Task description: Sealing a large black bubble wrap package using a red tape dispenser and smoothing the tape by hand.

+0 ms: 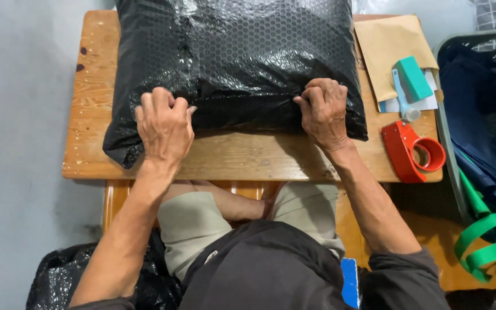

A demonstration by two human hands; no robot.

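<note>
On the wooden bench (pixel 87 155), black bubble-wrap bag (pixel 236 57) gripped at its near edge, left hand (pixel 165 123) and right hand (pixel 324 110) fingers curled, seemingly pinching the plastic, red tape dispenser (pixel 411 150) nearby.

Worn wooden table (pixel 242 158) on grey floor (pixel 18 143)

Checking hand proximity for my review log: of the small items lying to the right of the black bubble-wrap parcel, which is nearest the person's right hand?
The red tape dispenser, lying just beside the right hand. The teal block and brown envelope sit farther up the wooden table.
</note>
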